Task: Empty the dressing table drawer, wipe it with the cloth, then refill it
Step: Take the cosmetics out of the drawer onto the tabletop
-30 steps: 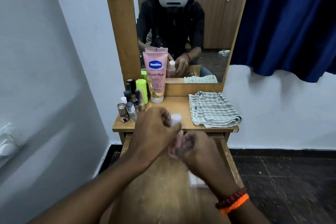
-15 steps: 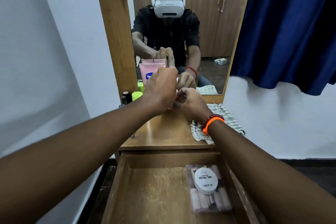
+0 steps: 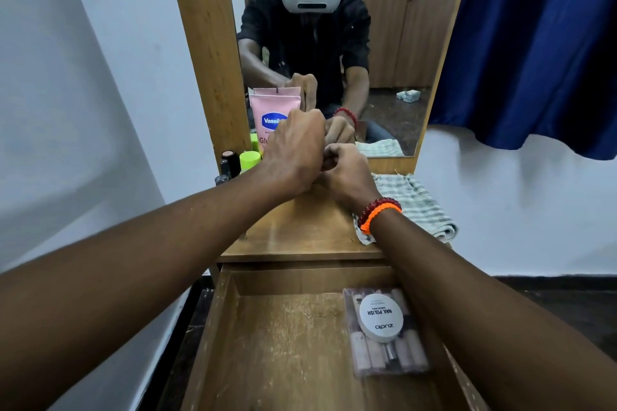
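The dressing table drawer (image 3: 213,327) is pulled open below me. At its right side lies a clear packet of pale sticks (image 3: 390,354) with a round white nail-polish tin (image 3: 380,319) on top. My left hand (image 3: 297,150) and my right hand (image 3: 347,173) are closed and pressed together over the back of the tabletop (image 3: 300,230), beside the pink Vaseline tube (image 3: 267,117). The small pink bottle they carried is hidden behind my fingers. The striped cloth (image 3: 414,203) lies folded on the tabletop, to the right of my right wrist.
Small cosmetic bottles (image 3: 230,160) and a green-capped one (image 3: 249,158) stand at the tabletop's back left. The mirror (image 3: 384,43) rises behind them. A blue curtain (image 3: 534,43) hangs at the right, and a white wall lies to the left.
Both hands rose from over the drawer, holding the small white-capped pink bottle, and moved back to the tabletop by the Vaseline tube. They have barely shifted over the last half second.
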`<state>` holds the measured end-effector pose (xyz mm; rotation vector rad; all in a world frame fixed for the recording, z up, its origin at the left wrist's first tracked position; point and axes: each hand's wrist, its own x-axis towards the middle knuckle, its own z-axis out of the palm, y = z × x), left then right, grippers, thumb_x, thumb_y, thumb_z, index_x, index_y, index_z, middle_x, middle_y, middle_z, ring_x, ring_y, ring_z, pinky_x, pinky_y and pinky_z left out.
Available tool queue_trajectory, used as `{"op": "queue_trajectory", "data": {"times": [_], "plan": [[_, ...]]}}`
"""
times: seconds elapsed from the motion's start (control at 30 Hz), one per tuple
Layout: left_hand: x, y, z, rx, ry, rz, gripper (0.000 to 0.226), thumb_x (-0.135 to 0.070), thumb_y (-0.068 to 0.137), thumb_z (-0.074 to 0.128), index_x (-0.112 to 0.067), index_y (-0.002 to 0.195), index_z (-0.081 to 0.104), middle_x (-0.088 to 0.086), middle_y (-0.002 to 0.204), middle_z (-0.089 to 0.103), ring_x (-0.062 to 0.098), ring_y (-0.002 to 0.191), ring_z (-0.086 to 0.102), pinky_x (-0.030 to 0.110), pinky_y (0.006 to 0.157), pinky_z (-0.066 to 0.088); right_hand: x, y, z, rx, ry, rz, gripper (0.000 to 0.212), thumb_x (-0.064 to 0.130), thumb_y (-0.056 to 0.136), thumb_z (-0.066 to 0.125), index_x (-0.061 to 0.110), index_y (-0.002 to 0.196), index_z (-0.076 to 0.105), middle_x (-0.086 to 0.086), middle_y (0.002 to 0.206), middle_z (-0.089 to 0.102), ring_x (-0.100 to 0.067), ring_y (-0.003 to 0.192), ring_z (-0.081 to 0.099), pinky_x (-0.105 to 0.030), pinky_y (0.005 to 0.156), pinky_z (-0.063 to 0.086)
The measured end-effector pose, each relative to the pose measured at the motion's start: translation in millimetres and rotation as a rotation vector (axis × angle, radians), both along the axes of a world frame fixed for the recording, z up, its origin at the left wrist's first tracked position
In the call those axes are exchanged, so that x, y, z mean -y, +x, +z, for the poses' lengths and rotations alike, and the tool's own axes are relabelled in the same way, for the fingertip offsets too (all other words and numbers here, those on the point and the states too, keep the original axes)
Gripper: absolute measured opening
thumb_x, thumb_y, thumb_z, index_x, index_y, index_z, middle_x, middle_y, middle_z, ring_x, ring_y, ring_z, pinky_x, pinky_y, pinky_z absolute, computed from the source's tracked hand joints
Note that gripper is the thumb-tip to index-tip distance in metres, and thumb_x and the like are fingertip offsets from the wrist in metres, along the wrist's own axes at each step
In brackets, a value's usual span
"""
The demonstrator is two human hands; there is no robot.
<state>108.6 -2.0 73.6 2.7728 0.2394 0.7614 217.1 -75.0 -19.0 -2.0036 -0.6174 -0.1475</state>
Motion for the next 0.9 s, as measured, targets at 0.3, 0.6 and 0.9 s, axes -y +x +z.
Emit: {"op": "queue_trajectory", "data": {"times": [0.3, 0.6, 0.9], "plan": [[-8, 0, -2, -0.019, -0.034, 0.010, 0.028, -0.006, 0.087, 0.073, -0.011, 0.077, 0.047, -0.001, 0.066, 0.040, 0.012, 0.055, 0.041, 0.026, 0.049, 0.032, 4, -1, 2, -0.029, 0.034, 0.007, 0.019, 0.015, 0.079, 0.085, 0.017, 0.095, 0.074, 0.003, 0.085, 0.077, -0.008, 0.083, 0.074, -0.035, 0.078, 0.064], [-6, -3, -6, -0.018, 0.016, 0.001, 0.016, -0.001, 0.083, 0.076, -0.005, 0.089, 0.062, 0.012, 0.088, 0.060, 0.030, 0.081, 0.063, 0.040, 0.068, 0.056, 30, -23, 11, -0.035, 0.088, -0.089, 0.022, 0.024, 0.083, 0.083, 0.015, 0.097, 0.070, 0.003, 0.072, 0.069, -0.006, 0.065, 0.064, -0.024, 0.059, 0.052], [63, -106, -137, -0.361, -0.450, 0.051, 0.031, -0.052, 0.078, 0.060, -0.022, 0.074, 0.065, 0.000, 0.079, 0.072, 0.021, 0.074, 0.070, 0.034, 0.066, 0.059, 127, -154, -51, 0.196, -0.133, -0.359, 0.032, 0.034, 0.096, 0.063, 0.018, 0.071, 0.053, 0.003, 0.063, 0.062, -0.020, 0.064, 0.062, -0.036, 0.056, 0.047]]}}
